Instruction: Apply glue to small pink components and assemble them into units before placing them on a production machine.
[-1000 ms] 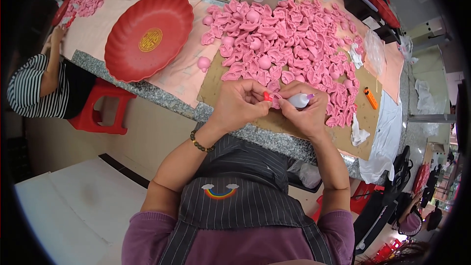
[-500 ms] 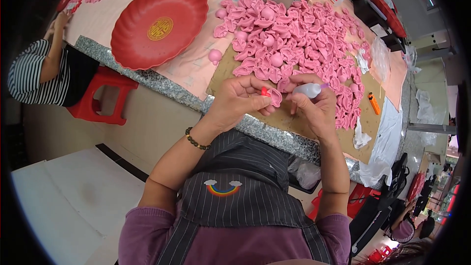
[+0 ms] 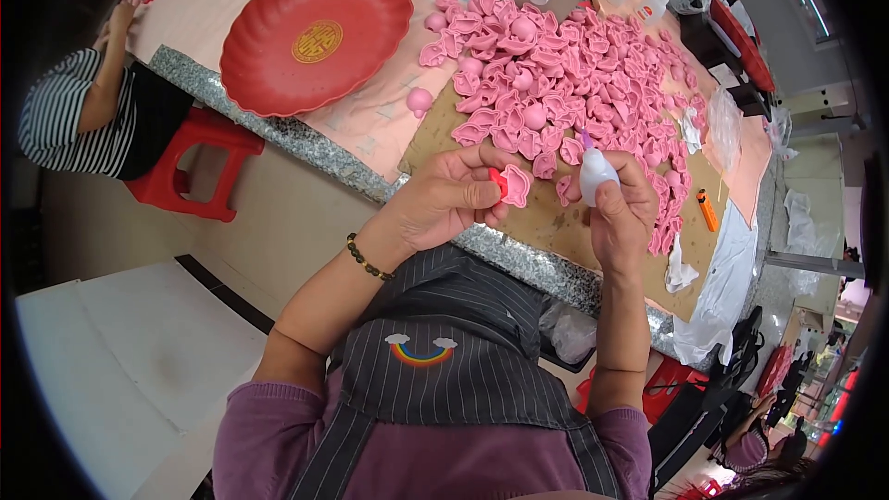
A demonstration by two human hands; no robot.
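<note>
Between the thumb and fingers of my left hand [image 3: 449,196] is a small hollow pink piece [image 3: 515,186] with a red part [image 3: 499,183] at its left side. My right hand [image 3: 622,213] is wrapped round a small whitish squeeze bottle [image 3: 597,178], its thin purple tip [image 3: 586,139] pointing up and away. Another pink piece [image 3: 567,190] shows just left of the bottle; I cannot tell whether my fingers touch it. Beyond both hands spreads a big heap of similar pink pieces [image 3: 593,83], some with round balls, on a brown board [image 3: 546,227].
A large red scalloped tray [image 3: 370,46] lies at the far left. An orange lighter [image 3: 707,210] and a crumpled white tissue [image 3: 681,270] are at the right. Two glue bottles [image 3: 651,7] stand far back. A person in stripes [image 3: 74,116] works at the left, near a red stool [image 3: 199,162].
My right hand has moved away from my left. The bottle has swung from tip pointing right to tip pointing up. My left hand keeps its pinch, and the whole view has shifted slightly.
</note>
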